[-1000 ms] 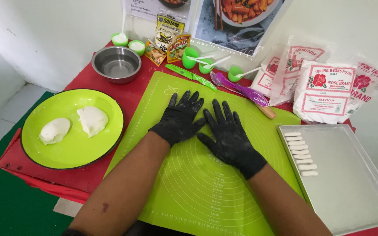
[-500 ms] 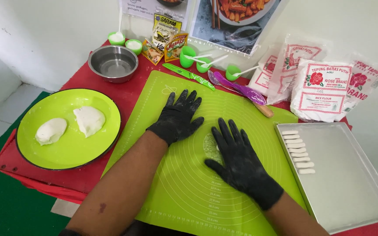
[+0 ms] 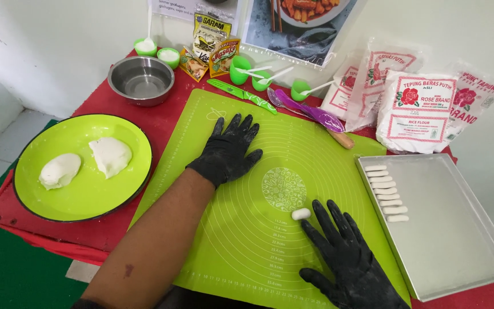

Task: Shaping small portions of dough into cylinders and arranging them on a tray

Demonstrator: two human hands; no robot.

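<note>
Both my hands wear black gloves and rest flat on a lime green silicone mat [image 3: 241,240]. My left hand [image 3: 227,151] lies palm down near the mat's upper middle, fingers spread, holding nothing. My right hand [image 3: 347,260] lies lower right on the mat, fingers apart. A small white dough roll [image 3: 301,214] sits on the mat just beyond its fingertips, touching or nearly touching them. A metal tray [image 3: 458,229] to the right carries several short white dough rolls [image 3: 386,193] in a column along its left edge.
A green plate [image 3: 81,197] at the left holds two white dough lumps [image 3: 87,161]. A steel bowl [image 3: 141,80], small green cups with spoons [image 3: 261,77], a green knife [image 3: 241,95], a purple spatula [image 3: 313,114], seasoning sachets [image 3: 212,43] and flour bags [image 3: 415,109] line the back of the red table.
My right hand has slid down and to the right, away from my left hand, uncovering a small white dough roll on the mat. My left hand has stayed in place.
</note>
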